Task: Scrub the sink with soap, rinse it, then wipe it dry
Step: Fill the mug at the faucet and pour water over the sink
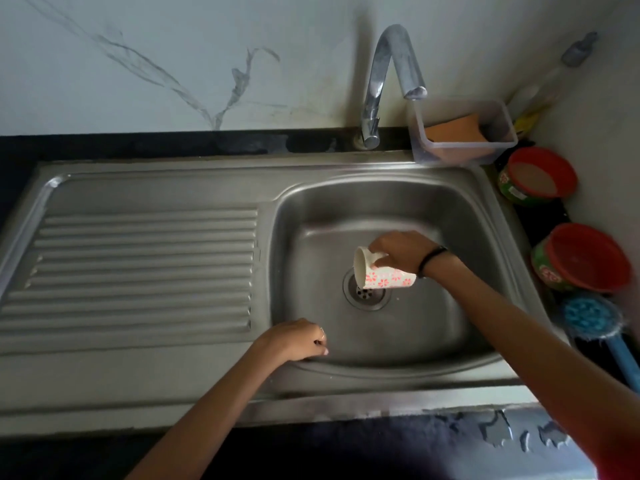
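My right hand [398, 252] holds a floral cup [382, 273] tipped on its side directly above the drain [367, 294], fingers clamped on the cup's wall, its mouth turned toward the drainboard [145, 265]. My left hand [294, 341] rests on the front rim of the sink [450, 209], fingers curled together, gripping nothing that I can see. I judge the task to be at its start: the basin shows no suds and no running water, the tap [391, 81] shows no stream, and scrubbing, rinsing and drying all remain. The sink is set into the desk, a stainless basin with a dull, slightly streaked surface. An orange sponge [457, 131] sits in a clear tub [498, 133] behind the basin, untouched.
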